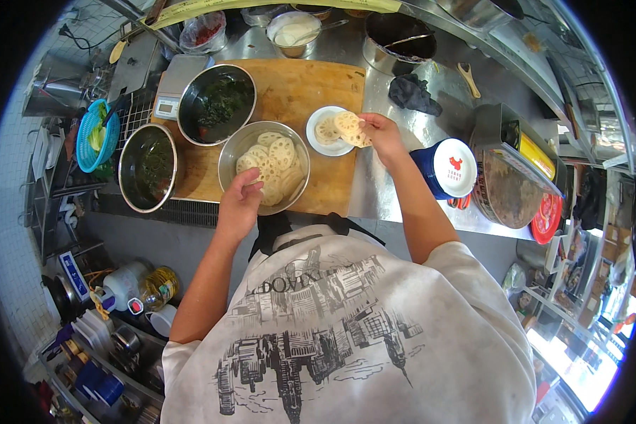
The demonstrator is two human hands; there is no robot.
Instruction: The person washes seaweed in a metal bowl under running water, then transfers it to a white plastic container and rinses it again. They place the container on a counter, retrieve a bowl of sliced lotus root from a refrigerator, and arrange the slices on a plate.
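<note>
Lotus root slices fill a steel bowl at the near edge of a wooden cutting board. My left hand is over that bowl's near left rim, its fingers apart, with no slice visible in its grasp. To the right, my right hand grips a few lotus root slices by their right edge. They hang over a small white plate, on which other lotus slices lie. Whether the held slices touch the plate is hard to tell.
Two steel bowls of dark leafy greens stand left of the lotus bowl, beside a digital scale. Behind are a bowl of white paste and a dark pot. A black cloth and stacked white plates lie rightward.
</note>
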